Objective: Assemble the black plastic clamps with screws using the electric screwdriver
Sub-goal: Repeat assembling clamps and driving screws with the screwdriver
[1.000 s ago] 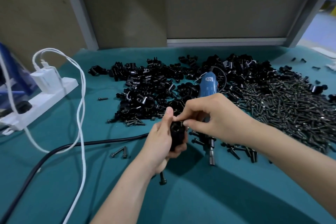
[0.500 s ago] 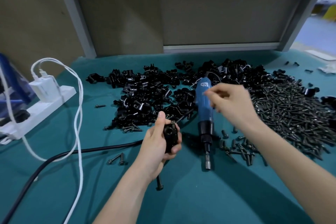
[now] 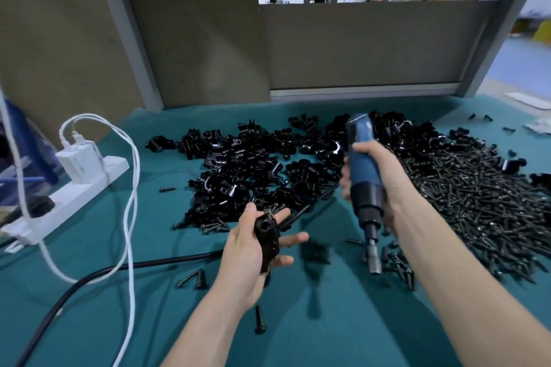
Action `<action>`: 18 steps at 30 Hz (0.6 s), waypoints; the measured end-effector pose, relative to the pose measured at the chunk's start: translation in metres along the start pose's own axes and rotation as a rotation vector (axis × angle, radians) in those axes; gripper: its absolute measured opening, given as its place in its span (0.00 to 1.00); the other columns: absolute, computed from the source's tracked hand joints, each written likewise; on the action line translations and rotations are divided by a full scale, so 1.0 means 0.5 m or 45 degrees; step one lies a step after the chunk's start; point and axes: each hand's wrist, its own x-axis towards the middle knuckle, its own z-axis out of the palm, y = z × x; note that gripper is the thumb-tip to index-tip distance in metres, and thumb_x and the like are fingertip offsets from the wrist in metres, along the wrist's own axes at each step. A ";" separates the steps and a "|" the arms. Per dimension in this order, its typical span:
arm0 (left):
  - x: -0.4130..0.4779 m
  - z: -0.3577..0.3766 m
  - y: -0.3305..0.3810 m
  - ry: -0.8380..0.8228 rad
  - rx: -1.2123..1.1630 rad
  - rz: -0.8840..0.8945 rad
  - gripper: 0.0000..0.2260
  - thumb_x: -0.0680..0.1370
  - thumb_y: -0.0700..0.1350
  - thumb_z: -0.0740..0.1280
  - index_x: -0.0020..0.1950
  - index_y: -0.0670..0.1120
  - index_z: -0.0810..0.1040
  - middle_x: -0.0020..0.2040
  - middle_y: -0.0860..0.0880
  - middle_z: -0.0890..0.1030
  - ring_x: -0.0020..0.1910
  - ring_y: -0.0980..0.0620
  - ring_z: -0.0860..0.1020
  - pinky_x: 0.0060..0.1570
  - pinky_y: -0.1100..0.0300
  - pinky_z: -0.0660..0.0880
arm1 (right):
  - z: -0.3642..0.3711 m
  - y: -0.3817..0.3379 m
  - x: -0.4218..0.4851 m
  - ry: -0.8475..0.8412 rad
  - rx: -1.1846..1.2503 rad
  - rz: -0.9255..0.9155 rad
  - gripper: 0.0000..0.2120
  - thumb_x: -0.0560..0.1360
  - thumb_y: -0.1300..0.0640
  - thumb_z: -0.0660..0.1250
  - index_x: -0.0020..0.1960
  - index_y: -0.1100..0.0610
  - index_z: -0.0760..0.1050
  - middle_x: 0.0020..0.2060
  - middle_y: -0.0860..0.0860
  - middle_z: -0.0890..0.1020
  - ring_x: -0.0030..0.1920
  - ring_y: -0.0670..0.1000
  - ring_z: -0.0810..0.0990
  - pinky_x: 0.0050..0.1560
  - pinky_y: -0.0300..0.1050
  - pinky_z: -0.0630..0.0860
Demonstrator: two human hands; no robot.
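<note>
Teal desk [image 3: 328,322] below us: our right grip [image 3: 384,176] wraps the electric screwdriver [image 3: 362,170], bit down, just right of the clamp [image 3: 267,235] our left grip [image 3: 244,259] pinches, screw [image 3: 269,212] on top.

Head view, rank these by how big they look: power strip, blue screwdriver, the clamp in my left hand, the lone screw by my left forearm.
1. power strip and blue screwdriver, tied: similar length, and the screwdriver is held nearer the camera.
2. clamp.
3. lone screw.

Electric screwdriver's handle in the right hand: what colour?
Blue, on the electric screwdriver; head view.
</note>
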 end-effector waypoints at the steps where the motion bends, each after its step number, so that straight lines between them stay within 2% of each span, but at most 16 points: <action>1: 0.000 0.000 0.002 -0.003 0.001 0.000 0.18 0.83 0.54 0.54 0.55 0.40 0.71 0.53 0.46 0.85 0.36 0.43 0.84 0.19 0.63 0.72 | 0.007 -0.022 -0.007 -0.088 0.267 -0.041 0.26 0.63 0.52 0.72 0.56 0.62 0.68 0.33 0.55 0.80 0.29 0.51 0.78 0.28 0.42 0.78; 3: 0.000 0.000 0.005 -0.007 0.044 -0.011 0.18 0.83 0.55 0.52 0.52 0.42 0.71 0.52 0.46 0.85 0.33 0.46 0.83 0.17 0.64 0.70 | 0.024 -0.069 -0.018 -0.276 0.784 -0.074 0.23 0.70 0.53 0.69 0.61 0.63 0.68 0.45 0.62 0.82 0.42 0.58 0.83 0.33 0.47 0.80; 5: 0.001 -0.004 0.003 -0.010 0.087 -0.013 0.18 0.83 0.55 0.51 0.49 0.41 0.70 0.46 0.44 0.86 0.24 0.49 0.76 0.15 0.67 0.63 | 0.048 -0.103 -0.028 -0.474 1.066 -0.089 0.23 0.76 0.54 0.66 0.65 0.64 0.65 0.54 0.72 0.78 0.50 0.66 0.82 0.34 0.50 0.82; 7: 0.002 -0.010 0.002 -0.008 0.053 -0.001 0.18 0.83 0.55 0.53 0.47 0.41 0.69 0.36 0.42 0.82 0.20 0.52 0.67 0.16 0.69 0.56 | 0.069 -0.110 -0.029 -0.686 1.233 -0.110 0.29 0.74 0.55 0.67 0.69 0.67 0.64 0.54 0.71 0.78 0.45 0.64 0.84 0.35 0.50 0.83; 9: 0.005 -0.018 0.003 -0.026 -0.006 0.038 0.18 0.79 0.56 0.56 0.44 0.42 0.71 0.31 0.43 0.77 0.21 0.54 0.64 0.17 0.69 0.54 | 0.078 -0.103 -0.024 -0.890 1.328 -0.109 0.33 0.70 0.56 0.69 0.72 0.66 0.65 0.51 0.67 0.80 0.39 0.60 0.84 0.37 0.46 0.83; 10: 0.007 -0.021 0.004 -0.039 -0.008 0.070 0.18 0.77 0.57 0.58 0.42 0.43 0.73 0.30 0.44 0.75 0.21 0.54 0.64 0.17 0.68 0.54 | 0.079 -0.099 -0.023 -0.933 1.305 -0.130 0.32 0.69 0.57 0.69 0.71 0.65 0.67 0.51 0.65 0.80 0.38 0.59 0.84 0.37 0.44 0.83; 12: 0.013 -0.026 0.005 -0.050 0.052 0.146 0.17 0.74 0.57 0.59 0.39 0.45 0.77 0.29 0.45 0.74 0.22 0.54 0.64 0.18 0.67 0.55 | 0.082 -0.093 -0.017 -0.890 1.099 -0.213 0.27 0.70 0.59 0.68 0.68 0.63 0.68 0.53 0.60 0.81 0.37 0.55 0.83 0.35 0.41 0.82; 13: 0.015 -0.029 0.003 -0.036 0.104 0.182 0.17 0.76 0.56 0.58 0.40 0.46 0.78 0.29 0.45 0.73 0.22 0.54 0.64 0.18 0.67 0.55 | 0.086 -0.092 -0.016 -0.840 0.952 -0.258 0.25 0.71 0.58 0.67 0.66 0.63 0.68 0.53 0.57 0.81 0.36 0.51 0.82 0.34 0.40 0.81; 16: 0.019 -0.035 -0.004 -0.021 0.262 0.284 0.15 0.82 0.51 0.55 0.53 0.52 0.81 0.30 0.44 0.74 0.23 0.53 0.67 0.18 0.66 0.59 | 0.096 -0.090 -0.016 -0.755 0.667 -0.314 0.18 0.71 0.53 0.66 0.57 0.61 0.74 0.48 0.51 0.82 0.27 0.45 0.76 0.28 0.37 0.76; 18: 0.018 -0.034 -0.005 -0.047 0.308 0.316 0.16 0.81 0.52 0.55 0.51 0.53 0.83 0.30 0.44 0.75 0.23 0.53 0.68 0.19 0.65 0.61 | 0.103 -0.093 -0.016 -0.772 0.625 -0.284 0.21 0.73 0.46 0.65 0.58 0.60 0.72 0.44 0.50 0.80 0.25 0.44 0.73 0.27 0.37 0.74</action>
